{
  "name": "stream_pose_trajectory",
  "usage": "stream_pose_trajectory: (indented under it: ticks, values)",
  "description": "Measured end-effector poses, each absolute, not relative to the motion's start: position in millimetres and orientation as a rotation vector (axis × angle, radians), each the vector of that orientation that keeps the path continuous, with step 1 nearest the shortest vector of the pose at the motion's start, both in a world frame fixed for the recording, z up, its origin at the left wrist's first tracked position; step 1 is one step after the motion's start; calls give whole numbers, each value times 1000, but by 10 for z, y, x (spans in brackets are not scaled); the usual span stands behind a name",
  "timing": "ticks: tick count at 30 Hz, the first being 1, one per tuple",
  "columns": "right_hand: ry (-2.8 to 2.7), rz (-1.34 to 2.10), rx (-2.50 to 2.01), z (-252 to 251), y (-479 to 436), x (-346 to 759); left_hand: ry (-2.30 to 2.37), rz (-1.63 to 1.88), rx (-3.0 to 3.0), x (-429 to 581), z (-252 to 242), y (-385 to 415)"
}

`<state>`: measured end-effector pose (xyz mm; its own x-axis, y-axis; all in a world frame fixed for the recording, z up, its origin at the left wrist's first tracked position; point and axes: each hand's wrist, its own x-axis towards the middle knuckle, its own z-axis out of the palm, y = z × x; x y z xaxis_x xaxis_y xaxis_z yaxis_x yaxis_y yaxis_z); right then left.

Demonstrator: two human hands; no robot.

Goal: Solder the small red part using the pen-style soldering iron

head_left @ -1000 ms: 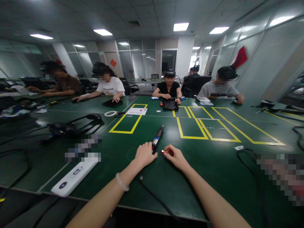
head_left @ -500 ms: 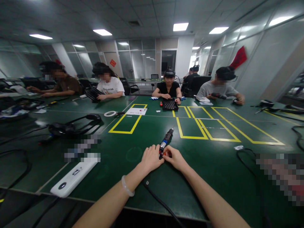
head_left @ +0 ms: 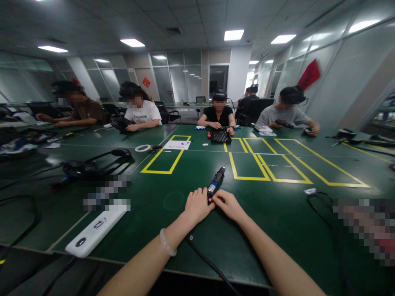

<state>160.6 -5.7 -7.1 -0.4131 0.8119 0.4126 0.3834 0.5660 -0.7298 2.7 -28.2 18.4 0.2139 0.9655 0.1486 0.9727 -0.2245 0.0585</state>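
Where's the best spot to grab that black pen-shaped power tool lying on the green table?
Probably the bare black barrel of the power tool, past the blue band. It lies flat, slanting away to the right, so come from above, pinching across its width. The left hand and right hand already crowd its near end.

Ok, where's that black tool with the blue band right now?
In the head view, the black tool lies on the green table near centre, its near end between the left hand and right hand.
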Motion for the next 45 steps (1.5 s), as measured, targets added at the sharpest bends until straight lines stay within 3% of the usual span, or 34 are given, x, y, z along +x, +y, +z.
stream_pose_trajectory:
  ticks: [18,45]
  values:
    - [-1791,727,-1116,-139,38,1740,-1958,-262,-2351,-5,174,-63]
    - [-1814,773,-1102,-202,47,1747,-2354,22,-1953,-1922,272,646]
